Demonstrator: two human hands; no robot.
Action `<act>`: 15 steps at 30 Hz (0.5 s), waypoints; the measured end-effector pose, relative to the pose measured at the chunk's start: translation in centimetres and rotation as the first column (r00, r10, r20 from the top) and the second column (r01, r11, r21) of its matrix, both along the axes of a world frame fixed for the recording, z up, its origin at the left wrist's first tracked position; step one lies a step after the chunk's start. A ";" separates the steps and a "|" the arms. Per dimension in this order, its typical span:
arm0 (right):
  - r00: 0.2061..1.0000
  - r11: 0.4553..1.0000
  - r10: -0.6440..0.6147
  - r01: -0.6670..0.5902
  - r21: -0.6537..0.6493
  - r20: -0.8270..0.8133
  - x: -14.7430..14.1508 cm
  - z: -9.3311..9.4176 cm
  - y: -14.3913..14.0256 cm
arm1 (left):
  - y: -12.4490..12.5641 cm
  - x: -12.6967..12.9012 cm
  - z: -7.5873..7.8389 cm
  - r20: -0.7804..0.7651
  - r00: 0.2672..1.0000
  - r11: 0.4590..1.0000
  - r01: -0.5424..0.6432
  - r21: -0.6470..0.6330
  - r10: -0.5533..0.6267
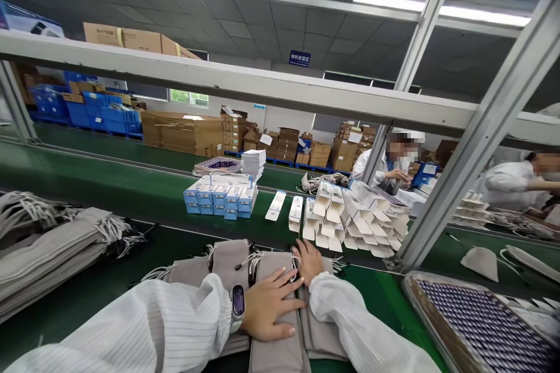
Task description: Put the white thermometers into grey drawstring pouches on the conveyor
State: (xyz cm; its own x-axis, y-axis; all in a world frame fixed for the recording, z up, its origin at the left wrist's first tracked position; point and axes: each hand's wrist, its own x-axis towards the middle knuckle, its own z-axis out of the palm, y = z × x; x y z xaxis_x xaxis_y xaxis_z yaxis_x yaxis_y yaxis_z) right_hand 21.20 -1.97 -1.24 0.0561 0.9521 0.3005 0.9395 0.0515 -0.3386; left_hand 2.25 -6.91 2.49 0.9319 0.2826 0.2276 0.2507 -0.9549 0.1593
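My left hand [269, 303] lies flat, fingers spread, on a stack of grey drawstring pouches [275, 349] on the green bench in front of me. A watch sits on that wrist. My right hand [308, 261] rests just beyond it on the far end of the same pouches, fingers curled by the white drawstrings [254, 259]. Neither hand lifts anything. Both arms are in white striped sleeves.
A large pile of grey pouches [48, 250] lies at the left. Blue-and-white boxes [221, 197] and flat white cartons [350, 218] sit on the green belt. A tray of purple parts [485, 320] is at the right. A metal frame post [472, 145] slants across. Two people work opposite.
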 end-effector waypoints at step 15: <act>0.721 0.968 0.066 0.121 0.220 -0.690 -4.6 5.3 5.0 | 1.7 0.6 1.7 -0.012 0.995 0.994 0.101 -0.048 -0.102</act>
